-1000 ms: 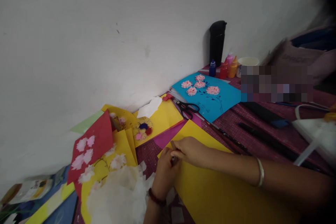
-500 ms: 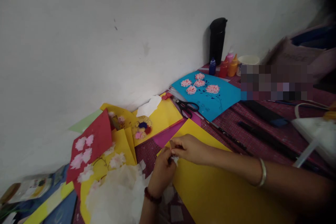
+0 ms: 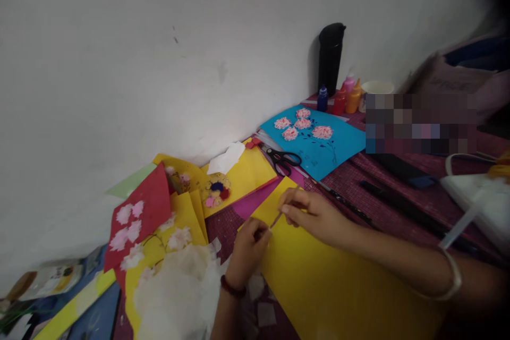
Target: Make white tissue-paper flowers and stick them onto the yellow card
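My right hand (image 3: 305, 210) pinches a thin brown stick (image 3: 276, 219), which slants down toward my left hand. My left hand (image 3: 252, 244) is closed, thumb and fingers pressed together at the stick's lower end; what lies inside them is hidden. Both hands are over the left edge of a yellow sheet (image 3: 330, 287). Small white paper squares (image 3: 266, 314) lie on the table below my left hand. Beside it on the left is a pile of thin white tissue paper (image 3: 179, 292), on yellow paper decorated with white paper flowers (image 3: 179, 238).
Black-handled scissors (image 3: 283, 159) lie beyond the yellow sheet, by a blue sheet (image 3: 319, 164) with pink flowers. Paint bottles (image 3: 339, 101) and a black flask (image 3: 330, 58) stand by the wall. A red sheet (image 3: 155, 196) and a paint-daubed round palette (image 3: 217, 191) are at left.
My right hand has moved right and slightly up, away from my left hand, and the stick between them now shows. My left hand stays nearly in place.
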Tool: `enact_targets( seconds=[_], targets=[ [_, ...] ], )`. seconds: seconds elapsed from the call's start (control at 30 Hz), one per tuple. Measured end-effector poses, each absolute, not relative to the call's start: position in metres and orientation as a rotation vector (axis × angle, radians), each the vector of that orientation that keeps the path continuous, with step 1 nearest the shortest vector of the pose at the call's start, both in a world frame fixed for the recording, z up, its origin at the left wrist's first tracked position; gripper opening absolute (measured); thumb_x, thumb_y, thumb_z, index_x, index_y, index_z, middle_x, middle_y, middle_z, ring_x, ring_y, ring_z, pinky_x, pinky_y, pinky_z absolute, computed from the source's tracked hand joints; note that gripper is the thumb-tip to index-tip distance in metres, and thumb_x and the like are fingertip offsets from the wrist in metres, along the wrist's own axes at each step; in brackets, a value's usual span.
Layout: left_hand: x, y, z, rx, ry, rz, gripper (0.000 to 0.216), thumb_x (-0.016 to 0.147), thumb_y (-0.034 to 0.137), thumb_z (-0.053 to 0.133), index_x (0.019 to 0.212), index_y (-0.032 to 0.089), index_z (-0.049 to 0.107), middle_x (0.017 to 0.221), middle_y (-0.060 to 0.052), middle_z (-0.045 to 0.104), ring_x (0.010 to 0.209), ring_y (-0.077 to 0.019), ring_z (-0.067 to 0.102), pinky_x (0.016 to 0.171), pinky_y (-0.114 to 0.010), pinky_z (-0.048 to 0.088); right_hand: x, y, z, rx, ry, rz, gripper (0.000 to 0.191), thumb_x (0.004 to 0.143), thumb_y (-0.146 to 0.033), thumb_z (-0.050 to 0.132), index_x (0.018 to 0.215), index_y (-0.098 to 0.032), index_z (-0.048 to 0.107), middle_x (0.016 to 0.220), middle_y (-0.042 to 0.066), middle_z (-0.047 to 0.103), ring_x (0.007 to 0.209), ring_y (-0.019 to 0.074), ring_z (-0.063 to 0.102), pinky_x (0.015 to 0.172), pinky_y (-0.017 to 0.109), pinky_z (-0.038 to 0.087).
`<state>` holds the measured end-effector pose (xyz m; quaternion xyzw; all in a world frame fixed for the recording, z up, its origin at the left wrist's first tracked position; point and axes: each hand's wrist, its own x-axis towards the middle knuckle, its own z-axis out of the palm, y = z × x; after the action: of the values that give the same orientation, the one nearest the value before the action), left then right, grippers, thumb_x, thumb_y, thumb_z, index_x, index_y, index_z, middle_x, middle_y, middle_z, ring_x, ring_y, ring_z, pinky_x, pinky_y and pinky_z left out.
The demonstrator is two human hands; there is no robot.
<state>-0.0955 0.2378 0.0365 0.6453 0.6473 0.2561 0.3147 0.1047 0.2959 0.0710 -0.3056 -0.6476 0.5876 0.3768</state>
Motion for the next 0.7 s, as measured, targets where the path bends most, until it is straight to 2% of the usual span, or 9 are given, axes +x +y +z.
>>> enact_targets(
  seconds=[0.1,0.13,0.27,0.4,0.47,0.6,0.7],
  targets=[
    [-0.111,0.226,0.06,1.62,1.74,0.698,0.023,0.086,0.029,0.044,0.105,0.019,0.052,0.095,-0.004,0.058,0.084,-0.015,0.055,0.072,-0.027,0.043,0.132,0.282,0.059,-0.819,-1.554,1.728,0.021,0.084,-0.034,0.049,0.072,-0.017,0.049,0.062,-0.002,0.051,0.052,0.0101,0.049,0.049,0.022,0.039],
    [-0.113,0.217,0.07,1.604,1.785,0.707,0.026,0.086,0.031,0.044,0.108,0.019,0.051,0.099,-0.005,0.058,0.086,-0.0155,0.056,0.074,-0.029,0.044,0.139,0.278,0.054,-0.84,-1.55,1.773,0.023,0.084,-0.036,0.049,0.07,-0.017,0.049,0.062,-0.001,0.052,0.052,0.0102,0.05,0.05,0.022,0.04],
    [-0.088,0.163,0.1,1.766,1.936,0.503,0.014,0.084,0.027,0.05,0.095,0.021,0.055,0.091,-0.003,0.059,0.08,-0.0154,0.055,0.074,-0.029,0.042,0.151,0.264,0.032,-0.856,-1.547,1.89,0.026,0.084,-0.04,0.049,0.073,-0.017,0.05,0.063,0.0,0.055,0.053,0.0109,0.051,0.051,0.023,0.041],
    [-0.026,0.109,0.087,1.623,1.854,0.2,0.011,0.084,0.021,0.046,0.081,0.022,0.057,0.089,-0.003,0.059,0.084,-0.017,0.054,0.074,-0.029,0.041,0.149,0.259,0.02,-0.831,-1.524,1.903,0.028,0.081,-0.044,0.051,0.073,-0.017,0.05,0.062,-0.001,0.054,0.051,0.0102,0.05,0.049,0.023,0.04],
    [-0.005,0.093,0.07,1.567,1.968,0.156,0.007,0.081,0.023,0.051,0.085,0.021,0.056,0.092,-0.004,0.058,0.087,-0.0205,0.053,0.075,-0.033,0.04,0.148,0.259,0.018,-0.817,-1.494,1.907,0.029,0.08,-0.046,0.051,0.074,-0.017,0.05,0.061,-0.002,0.054,0.049,0.0098,0.049,0.048,0.023,0.04],
    [0.01,0.083,0.049,1.464,2.083,0.295,0.029,0.075,0.019,0.056,0.104,0.019,0.049,0.105,-0.007,0.054,0.101,-0.0224,0.047,0.088,-0.036,0.036,0.15,0.259,0.017,-0.777,-1.478,1.919,0.029,0.079,-0.046,0.052,0.074,-0.017,0.05,0.06,-0.002,0.054,0.049,0.0095,0.049,0.047,0.022,0.039],
    [0.015,0.085,0.051,1.406,2.05,0.355,0.022,0.074,0.014,0.052,0.095,0.018,0.049,0.099,-0.006,0.053,0.095,-0.0196,0.048,0.085,-0.033,0.036,0.151,0.258,0.015,-0.74,-1.485,1.935,0.03,0.079,-0.047,0.052,0.076,-0.017,0.051,0.061,-0.002,0.054,0.05,0.0094,0.049,0.047,0.022,0.04]
  ],
)
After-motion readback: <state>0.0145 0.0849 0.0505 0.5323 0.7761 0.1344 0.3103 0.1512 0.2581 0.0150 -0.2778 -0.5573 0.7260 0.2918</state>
